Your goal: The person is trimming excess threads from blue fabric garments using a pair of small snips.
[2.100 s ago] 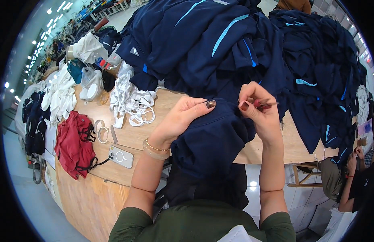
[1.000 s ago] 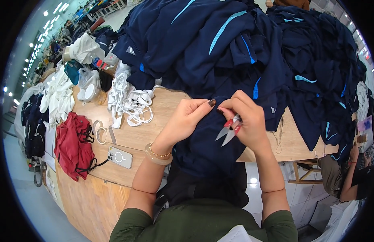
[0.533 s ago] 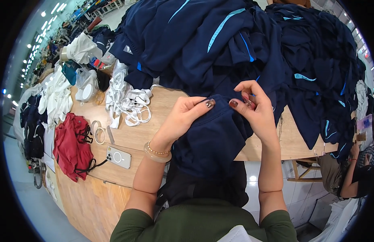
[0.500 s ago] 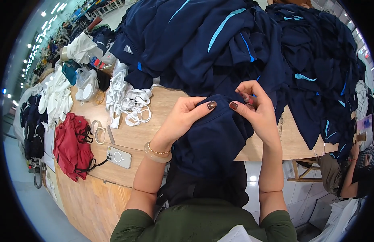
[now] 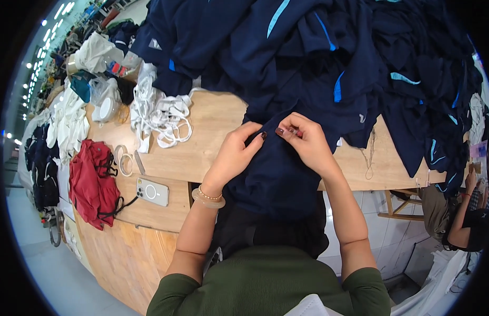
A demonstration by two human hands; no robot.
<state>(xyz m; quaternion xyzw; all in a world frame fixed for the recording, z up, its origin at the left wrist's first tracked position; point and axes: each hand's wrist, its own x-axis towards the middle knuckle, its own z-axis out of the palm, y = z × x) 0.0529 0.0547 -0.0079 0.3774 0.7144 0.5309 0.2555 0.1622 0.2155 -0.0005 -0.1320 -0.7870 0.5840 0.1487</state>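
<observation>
1. Dark navy garment [image 5: 278, 174] draped over the near edge of the wooden counter [image 5: 202, 152], hanging down toward the lap, its upper part merging into the big pile of navy clothes [image 5: 328, 58] behind.
2. Left hand [image 5: 234, 158] pinching a fold of the garment, fingertips pressed together on the cloth near its top edge.
3. Right hand [image 5: 307, 145] closed just beside it, thumb and fingers pinched on the same fabric; something small and reddish peeking between the fingers, too hidden to name.
4. Probably soft, light and floppy; no stiffness, so likely to sag and slide off the edge unless held. Best taken at a seam or hem, with both grips close together to keep the cloth taut between them.
5. Compared with a second ago: small snips with a red handle no longer in plain sight in the right hand; both hands closer together and higher on the fold.
6. Off to the left: white elastic loops [image 5: 160, 113], a phone [image 5: 152, 191] lying flat, a red bag [image 5: 94, 181].
</observation>
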